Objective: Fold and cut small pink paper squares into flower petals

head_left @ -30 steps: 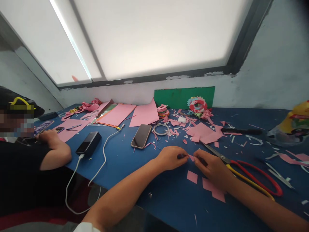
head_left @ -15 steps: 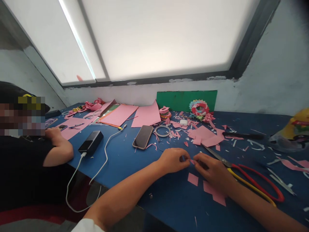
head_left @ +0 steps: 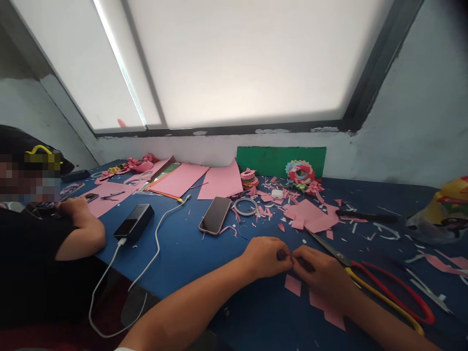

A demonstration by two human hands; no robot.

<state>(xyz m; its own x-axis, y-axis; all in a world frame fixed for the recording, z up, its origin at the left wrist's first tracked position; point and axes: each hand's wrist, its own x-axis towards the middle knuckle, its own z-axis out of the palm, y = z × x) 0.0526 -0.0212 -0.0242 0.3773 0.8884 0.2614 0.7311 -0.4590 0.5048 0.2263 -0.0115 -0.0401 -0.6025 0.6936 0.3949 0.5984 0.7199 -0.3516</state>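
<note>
My left hand (head_left: pixel 266 257) and my right hand (head_left: pixel 321 270) meet fingertip to fingertip above the blue table (head_left: pixel 197 258). Both are closed in a pinch on a small piece of pink paper, mostly hidden by the fingers. Just below them lies a pink paper square (head_left: pixel 293 285). More pink paper pieces (head_left: pixel 334 319) lie partly under my right hand and wrist. Scissors (head_left: pixel 393 292) with red and yellow handles rest beside my right forearm, blades toward a pile of pink paper (head_left: pixel 312 216).
A phone (head_left: pixel 215 216), a tape ring (head_left: pixel 245 206) and a black power bank (head_left: pixel 134 222) with a white cable lie left of my hands. Pink sheets (head_left: pixel 221 183) and a paper wreath (head_left: pixel 300 173) are at the back. A person (head_left: pixel 32 253) sits at the left.
The view has tilted up slightly, so the table items sit lower. My fingertips have come closer together, covering the pink paper that showed between them.
</note>
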